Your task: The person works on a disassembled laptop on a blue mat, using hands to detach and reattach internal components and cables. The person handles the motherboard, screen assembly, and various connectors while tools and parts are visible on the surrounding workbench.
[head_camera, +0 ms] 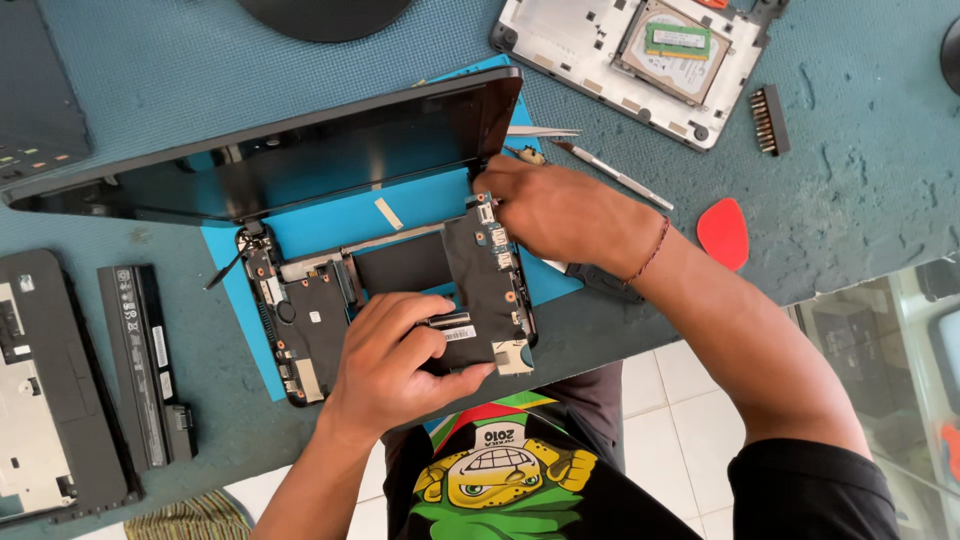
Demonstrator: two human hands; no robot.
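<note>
An opened small laptop lies on a blue mat (340, 222); its dark screen (300, 155) tilts back and its bare base with the black circuit board (480, 270) faces up. My left hand (395, 355) grips the near edge of the board, thumb and fingers pinching it. At the board's far right corner, close to the screen hinge, my right hand (560, 210) rests with its fingertips on a small connector. A red thread bracelet circles that wrist.
A black battery bar (140, 360) and a laptop cover (40, 400) lie at the left. A white laptop shell with a hard drive (640, 60) sits at the back. Tweezers (540, 131), a screwdriver (610, 175), a bit holder (768, 120) and a red pick (723, 232) lie to the right.
</note>
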